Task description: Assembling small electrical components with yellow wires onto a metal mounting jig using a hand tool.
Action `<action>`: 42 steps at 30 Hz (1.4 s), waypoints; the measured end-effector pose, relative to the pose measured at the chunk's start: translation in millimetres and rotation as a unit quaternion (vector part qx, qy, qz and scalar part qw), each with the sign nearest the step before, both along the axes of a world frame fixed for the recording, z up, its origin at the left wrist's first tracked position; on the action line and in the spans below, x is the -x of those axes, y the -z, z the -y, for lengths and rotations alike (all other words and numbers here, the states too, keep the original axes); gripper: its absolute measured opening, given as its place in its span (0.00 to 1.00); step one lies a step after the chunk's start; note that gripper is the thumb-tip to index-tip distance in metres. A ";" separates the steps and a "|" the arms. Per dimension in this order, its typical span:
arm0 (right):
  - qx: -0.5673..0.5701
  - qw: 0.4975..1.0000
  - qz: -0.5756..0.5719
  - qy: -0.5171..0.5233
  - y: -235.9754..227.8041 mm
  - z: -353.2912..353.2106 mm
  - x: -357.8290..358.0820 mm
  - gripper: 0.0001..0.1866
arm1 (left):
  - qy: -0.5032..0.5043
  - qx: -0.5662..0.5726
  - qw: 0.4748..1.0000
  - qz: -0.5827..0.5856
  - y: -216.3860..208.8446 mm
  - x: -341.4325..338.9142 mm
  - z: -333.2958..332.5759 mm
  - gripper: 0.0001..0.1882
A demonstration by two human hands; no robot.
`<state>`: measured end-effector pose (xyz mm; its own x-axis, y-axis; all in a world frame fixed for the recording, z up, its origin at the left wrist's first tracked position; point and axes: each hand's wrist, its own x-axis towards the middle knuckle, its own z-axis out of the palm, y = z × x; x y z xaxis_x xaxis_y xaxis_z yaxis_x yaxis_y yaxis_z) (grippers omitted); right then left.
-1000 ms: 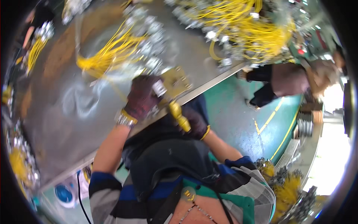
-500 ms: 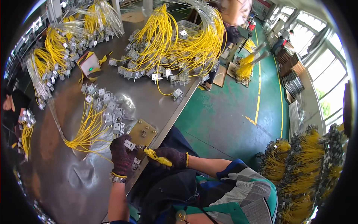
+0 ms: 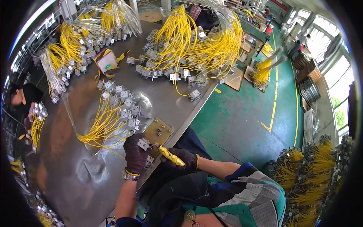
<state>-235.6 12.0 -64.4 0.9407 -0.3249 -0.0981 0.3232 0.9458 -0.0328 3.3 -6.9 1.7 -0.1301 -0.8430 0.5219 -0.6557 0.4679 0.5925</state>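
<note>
**Gloved hands at brass plate, table edge**

Far left, another person (image 3: pixel 20 99) in dark top sits by a bundle of yellow wires w/ metal parts (image 3: pixel 36 125). Steel worktable (image 3: pixel 79 178) fills the left and centre; its back half is piled w/ yellow wire harnesses (image 3: pixel 189 45), and a small white box w/ green spot (image 3: pixel 107 62) lies between the piles. Nearer, a fan of yellow leads w/ grey metal connector blocks (image 3: pixel 113 117) lies just left of and above the hands.

Left hand (image 3: pixel 135 153), dark glove, wristwatch at the cuff: fingers closed on a small grey metal block (image 3: pixel 143 143), pinned at the lower left corner of a brass fixture plate (image 3: pixel 158 131) at the table's near edge. Block sits at the fingertips, not in the palm.

Right hand (image 3: pixel 184 158), dark glove: fist clamped on a yellow-handled screwdriver (image 3: pixel 171 156). Handle runs up-left out of the fist, tip end just right of the block, close to the plate; can't tell if it touches.

Right: green floor (image 3: pixel 245 113) w/ yellow line, more yellow bundles (image 3: pixel 306 174) at lower right.
</note>
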 end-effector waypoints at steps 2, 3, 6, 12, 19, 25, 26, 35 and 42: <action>0.014 0.999 -0.037 0.018 -9.3 -3.2 1.9 0.26 | -0.008 0.004 1.000 0.003 2.2 -0.2 -0.8 0.29; 0.015 0.999 -0.044 0.017 -13.4 -3.9 4.4 0.26 | -0.002 -0.008 1.000 -0.007 2.0 -0.2 0.7 0.29; 0.059 0.994 -0.084 0.026 -20.5 -2.4 6.4 0.26 | 0.003 -0.003 1.000 -0.008 2.6 0.4 1.6 0.28; 0.243 0.956 -0.163 -0.001 -37.9 6.1 13.4 0.28 | -0.002 -0.010 1.000 0.019 -3.5 1.6 -3.0 0.29; 0.513 0.749 -0.409 0.091 -43.5 3.0 11.8 0.24 | -0.004 -0.041 0.997 0.058 1.4 -1.4 0.9 0.28; 0.743 0.395 -0.513 0.169 -85.5 -0.2 14.2 0.21 | -0.060 -0.083 0.981 0.164 -6.3 4.5 6.9 0.27; 0.760 0.350 -0.528 0.145 -95.7 3.7 18.0 0.21 | -0.054 -0.103 0.980 0.160 -9.3 7.4 8.9 0.27; 0.813 0.121 -0.546 0.163 -105.9 41.1 17.5 0.17 | -0.085 -0.290 0.940 0.157 -40.9 13.3 24.8 0.28; 0.803 0.087 -0.554 0.204 -88.2 67.8 9.8 0.12 | -0.035 -0.293 0.952 0.084 -35.8 12.3 19.0 0.28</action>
